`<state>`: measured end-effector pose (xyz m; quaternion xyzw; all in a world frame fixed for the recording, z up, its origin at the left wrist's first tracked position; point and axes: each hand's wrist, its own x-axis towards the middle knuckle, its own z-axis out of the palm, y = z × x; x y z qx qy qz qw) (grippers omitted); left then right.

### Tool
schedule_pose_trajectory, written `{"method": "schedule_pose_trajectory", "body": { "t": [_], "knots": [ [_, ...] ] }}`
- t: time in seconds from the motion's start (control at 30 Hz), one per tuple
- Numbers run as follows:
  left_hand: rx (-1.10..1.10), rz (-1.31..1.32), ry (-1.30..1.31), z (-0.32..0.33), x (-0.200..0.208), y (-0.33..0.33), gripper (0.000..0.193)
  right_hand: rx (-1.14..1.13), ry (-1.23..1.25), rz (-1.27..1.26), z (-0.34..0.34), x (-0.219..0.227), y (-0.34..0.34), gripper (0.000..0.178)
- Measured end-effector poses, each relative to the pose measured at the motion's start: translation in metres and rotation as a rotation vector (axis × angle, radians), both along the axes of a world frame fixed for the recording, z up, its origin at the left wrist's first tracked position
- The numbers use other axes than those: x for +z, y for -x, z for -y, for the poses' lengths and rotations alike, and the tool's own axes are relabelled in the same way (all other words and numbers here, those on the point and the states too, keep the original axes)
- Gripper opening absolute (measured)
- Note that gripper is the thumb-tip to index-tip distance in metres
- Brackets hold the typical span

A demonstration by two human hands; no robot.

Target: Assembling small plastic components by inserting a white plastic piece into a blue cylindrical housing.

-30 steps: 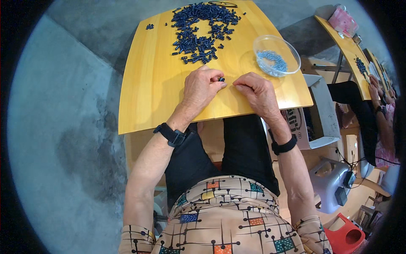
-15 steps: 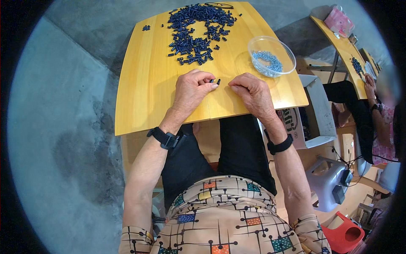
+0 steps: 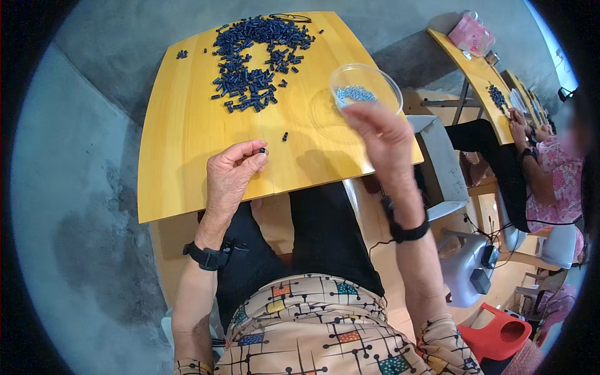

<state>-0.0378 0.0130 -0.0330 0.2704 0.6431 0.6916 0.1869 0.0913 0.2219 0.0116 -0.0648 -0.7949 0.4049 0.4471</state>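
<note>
**Left hand (image 3: 234, 172) pinches a small dark navy cylinder (image 3: 262, 150); right hand (image 3: 384, 134) is at a clear, round plastic bowl (image 3: 397, 94)**

Two bare hands work at a smooth, yellow wooden bench (image 3: 187, 144), seen from above. The left hand, above the near edge and left of its middle, has thumb and forefinger closed on the cylinder, whose dark end shows at the fingertips. The right hand is blurred, its fingers bent and pointing over the bowl's near rim; whether it has hold of anything, or touches the bowl, cannot be told.

The bowl stands close to the bench's right edge, with tiny pale-blue, shiny pieces (image 3: 355, 94) gathered inside it. One loose dark navy piece (image 3: 285, 137) lies just beyond the left hand, toward the bench's middle. A big, ragged heap of dark navy cylinders (image 3: 247, 81) spreads from the far edge toward the centre, with a bare patch inside it. A little dark cluster (image 3: 182, 54) lies near the far left corner. Thin, dark-framed glasses (image 3: 290, 18) rest at the far edge.
</note>
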Motion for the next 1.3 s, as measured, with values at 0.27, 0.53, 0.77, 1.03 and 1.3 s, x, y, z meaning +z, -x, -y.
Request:
{"method": "schedule_pose_trajectory", "body": {
  "t": [0.27,0.53,0.77,1.03,1.3],
  "knots": [
    [0.021,-0.141,0.071,-0.005,-0.004,-0.006,0.015,-0.207,-0.454,0.690,-0.081,0.023,0.029,0.014],
    [0.014,-0.254,0.075,-0.004,0.000,-0.009,0.012,-0.117,-0.632,0.999,-0.092,0.006,0.062,0.013],
    [0.017,-0.231,0.055,-0.005,-0.001,-0.007,0.012,-0.167,-0.726,0.997,-0.099,0.003,0.062,0.013],
    [0.032,-0.239,0.059,-0.006,-0.003,-0.007,0.011,-0.107,-0.670,1.056,-0.086,0.008,0.065,0.015],
    [0.042,-0.294,0.089,-0.007,-0.002,-0.008,0.011,-0.057,-0.654,0.882,-0.105,0.000,0.058,0.011]
  ]
}}
